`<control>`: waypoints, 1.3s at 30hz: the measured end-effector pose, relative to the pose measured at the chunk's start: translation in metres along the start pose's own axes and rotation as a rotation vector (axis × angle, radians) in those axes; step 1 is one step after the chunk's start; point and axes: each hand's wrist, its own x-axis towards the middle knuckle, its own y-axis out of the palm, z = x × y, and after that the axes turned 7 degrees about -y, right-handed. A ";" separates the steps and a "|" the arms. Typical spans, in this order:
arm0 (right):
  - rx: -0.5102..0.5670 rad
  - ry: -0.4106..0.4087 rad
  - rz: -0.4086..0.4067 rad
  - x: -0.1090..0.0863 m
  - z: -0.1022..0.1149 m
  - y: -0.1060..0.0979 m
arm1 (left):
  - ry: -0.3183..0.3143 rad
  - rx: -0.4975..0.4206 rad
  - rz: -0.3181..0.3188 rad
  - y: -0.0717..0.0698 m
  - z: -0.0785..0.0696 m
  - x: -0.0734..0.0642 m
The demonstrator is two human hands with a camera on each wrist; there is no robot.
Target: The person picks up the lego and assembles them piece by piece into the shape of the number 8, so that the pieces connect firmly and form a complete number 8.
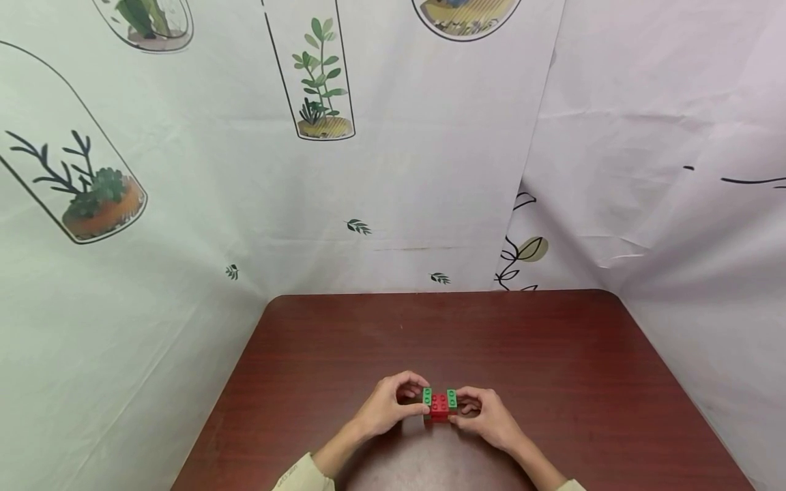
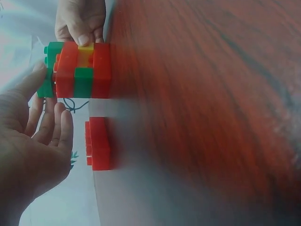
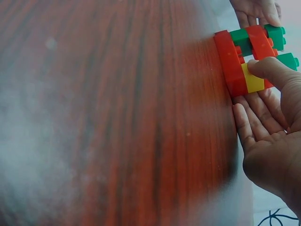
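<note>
A small stack of toy building bricks stands on the table between both hands. Its base is a long red brick (image 3: 230, 66), with a green brick (image 2: 83, 82) and a yellow brick (image 3: 254, 81) above it. Over those lies another red brick (image 1: 439, 406), topped by two green bricks, one at the left end (image 1: 426, 395) and one at the right end (image 1: 452, 398). My left hand (image 1: 388, 408) pinches the left top green brick between thumb and fingers. My right hand (image 1: 488, 417) grips the stack's right end, thumb on the yellow brick.
A separate red brick (image 2: 99, 143) sits on the table beside the stack in the left wrist view. The dark red wooden table (image 1: 430, 334) has rounded far corners. Plant-patterned white cloth (image 1: 417, 177) hangs behind it and along both sides.
</note>
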 end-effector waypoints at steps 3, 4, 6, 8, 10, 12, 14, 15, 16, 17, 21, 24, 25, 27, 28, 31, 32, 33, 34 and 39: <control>0.002 0.003 0.000 0.000 0.000 0.000 | 0.005 -0.023 -0.010 0.001 0.001 -0.002; 0.003 0.004 0.001 0.000 0.000 0.000 | 0.007 -0.029 -0.015 0.002 0.001 -0.003; 0.003 0.002 0.000 0.000 0.000 0.000 | 0.001 -0.045 -0.022 0.003 0.001 -0.005; 0.001 -0.001 0.001 0.000 0.000 0.000 | -0.002 -0.051 -0.033 0.004 0.001 -0.007; 0.001 -0.005 0.001 0.000 0.000 0.000 | -0.006 -0.052 -0.045 0.006 0.000 -0.008; 0.002 -0.004 0.003 0.000 0.000 0.000 | -0.003 -0.046 -0.058 0.007 0.000 -0.009; 0.002 -0.002 0.004 0.000 0.000 0.000 | -0.002 -0.042 -0.070 0.008 0.001 -0.010; 0.003 0.000 0.005 0.000 0.001 0.000 | -0.001 -0.041 -0.076 0.009 0.001 -0.010; 0.004 0.003 0.006 0.000 0.001 0.000 | 0.001 -0.041 -0.082 0.010 0.002 -0.010; 0.004 0.004 0.006 0.000 0.001 0.000 | 0.003 -0.045 -0.086 0.010 0.001 -0.011; 0.007 0.007 0.006 0.000 0.001 0.000 | 0.011 -0.067 -0.111 0.013 0.002 -0.012; 0.012 0.003 0.006 0.000 0.001 -0.001 | 0.031 -0.078 -0.132 0.015 0.003 -0.013; 0.013 0.000 0.006 0.000 0.001 -0.001 | 0.035 -0.080 -0.139 0.016 0.003 -0.013; 0.018 -0.003 0.008 0.000 0.001 -0.001 | 0.044 -0.083 -0.152 0.018 0.004 -0.014; 0.022 -0.004 0.008 0.000 0.001 -0.001 | 0.049 -0.086 -0.158 0.018 0.004 -0.014; 0.024 -0.008 0.008 0.000 0.001 -0.001 | 0.054 -0.092 -0.177 0.021 0.006 -0.015; 0.024 -0.009 0.006 0.000 0.001 -0.001 | 0.057 -0.089 -0.183 0.021 0.007 -0.015; 0.021 -0.012 0.005 0.000 0.001 -0.001 | 0.061 -0.084 -0.188 0.022 0.007 -0.015; 0.020 -0.013 0.004 0.000 0.001 -0.001 | 0.068 -0.078 -0.193 0.022 0.008 -0.016; 0.019 -0.011 0.005 0.000 0.001 -0.001 | 0.117 -0.022 -0.226 0.025 0.010 -0.018</control>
